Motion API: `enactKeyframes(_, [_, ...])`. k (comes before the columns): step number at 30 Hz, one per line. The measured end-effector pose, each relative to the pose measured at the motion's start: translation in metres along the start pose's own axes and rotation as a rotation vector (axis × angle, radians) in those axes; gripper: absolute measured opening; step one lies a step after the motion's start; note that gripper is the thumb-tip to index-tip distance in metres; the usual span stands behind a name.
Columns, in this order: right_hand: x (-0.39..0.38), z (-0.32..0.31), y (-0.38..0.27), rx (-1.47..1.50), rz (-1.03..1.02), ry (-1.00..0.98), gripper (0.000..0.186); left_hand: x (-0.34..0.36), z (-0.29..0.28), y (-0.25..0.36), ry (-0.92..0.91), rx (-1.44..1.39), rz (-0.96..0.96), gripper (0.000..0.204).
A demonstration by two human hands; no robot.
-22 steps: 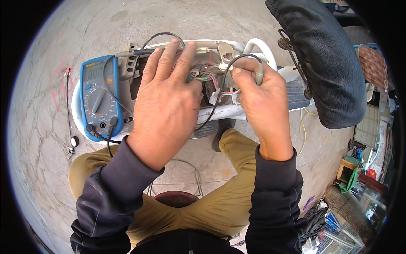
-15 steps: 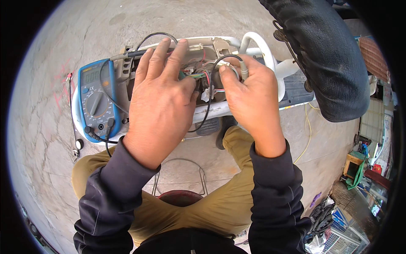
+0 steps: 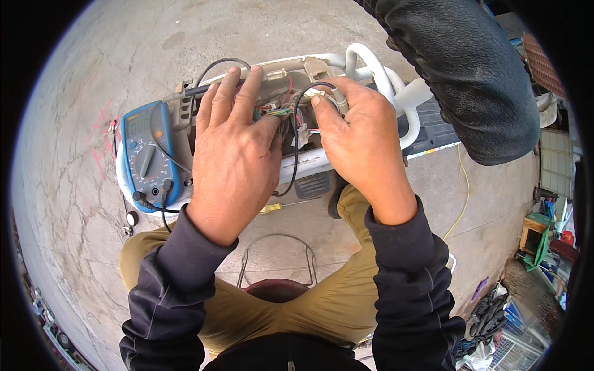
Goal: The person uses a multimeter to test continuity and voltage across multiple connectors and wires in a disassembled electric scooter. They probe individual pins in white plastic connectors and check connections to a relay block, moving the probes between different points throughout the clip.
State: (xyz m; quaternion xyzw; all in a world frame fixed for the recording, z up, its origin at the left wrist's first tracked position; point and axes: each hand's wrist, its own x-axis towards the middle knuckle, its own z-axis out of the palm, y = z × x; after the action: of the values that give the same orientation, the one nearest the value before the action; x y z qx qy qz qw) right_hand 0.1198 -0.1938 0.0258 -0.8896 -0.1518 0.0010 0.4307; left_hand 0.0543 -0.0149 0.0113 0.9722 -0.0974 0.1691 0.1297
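A white-framed vehicle body (image 3: 303, 162) holds exposed coloured wires (image 3: 284, 102) and a white connector (image 3: 315, 93). A blue multimeter (image 3: 150, 148) lies on its left end, trailing black leads. My left hand (image 3: 235, 157) lies over the wiring, three fingers stretched toward the far edge; index finger and thumb close down among the wires, their grip hidden. A dark probe (image 3: 197, 91) runs under those fingers. My right hand (image 3: 359, 148) pinches a grey probe (image 3: 340, 99) with a looping black lead, thumb tip beside the white connector.
A black padded seat (image 3: 470, 86) overhangs at upper right beside white tube rails (image 3: 377, 68). My legs straddle a red stool (image 3: 276, 290) with a wire loop. Assorted clutter (image 3: 495, 334) lines the right side; a yellow cord (image 3: 464, 204) lies on the concrete.
My right hand has shifted left toward the wiring with the probe. The vehicle body and seat sit slightly differently in view; my left hand keeps much the same pose.
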Motion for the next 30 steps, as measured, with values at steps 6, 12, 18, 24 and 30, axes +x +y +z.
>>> enactKeyframes(6, [0.0008,0.0014,-0.0002,-0.035,-0.024,0.024,0.025,-0.0009,0.0021,0.0003,0.012,-0.021,-0.012,0.028])
enactKeyframes(12, [0.0003,0.0010,0.0009,-0.032,-0.011,0.020,0.026,-0.0019,0.0033,0.0004,0.006,-0.022,-0.016,0.031])
enactKeyframes(18, [0.0015,0.0044,0.0025,-0.016,-0.100,0.082,0.023,-0.0023,0.0032,0.0002,0.003,-0.025,-0.016,0.031])
enactKeyframes(24, [0.0014,0.0033,0.0028,0.005,-0.078,0.067,0.020,-0.0024,0.0029,-0.0005,-0.002,-0.018,-0.013,0.032])
enactKeyframes(30, [0.0022,0.0019,0.0006,0.007,-0.046,0.051,0.019,-0.0007,0.0007,0.0002,-0.011,-0.012,-0.010,0.032])
